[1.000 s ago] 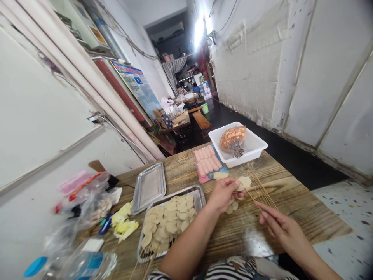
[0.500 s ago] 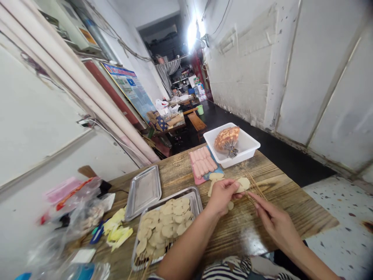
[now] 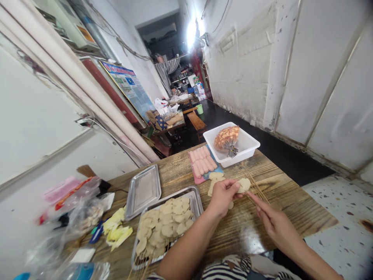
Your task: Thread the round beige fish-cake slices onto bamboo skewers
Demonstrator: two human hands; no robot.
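Note:
My left hand [image 3: 223, 194] pinches a pale round slice [image 3: 243, 184] just above the wooden table [image 3: 291, 210]. My right hand [image 3: 272, 221] is closed on a thin bamboo skewer [image 3: 252, 199] whose tip points at that slice. More loose slices [image 3: 215, 177] lie under and beside my left hand. A bundle of bare skewers [image 3: 256, 186] rests on the table right behind the slice. To the left, a metal tray [image 3: 196, 194] holds several skewered slices [image 3: 166, 225].
A white tub [image 3: 247, 149] with skewered orange food [image 3: 226, 138] stands at the far table edge, pink sausages [image 3: 203, 164] beside it. An empty metal tray [image 3: 142, 190], plastic bags [image 3: 84, 210], yellow scraps [image 3: 118, 231] and a bottle [image 3: 87, 270] lie left. The table's right edge drops to the floor.
My right hand has moved forward and left, bringing the skewer's tip up to the slice in my left hand. The camera view shifted slightly.

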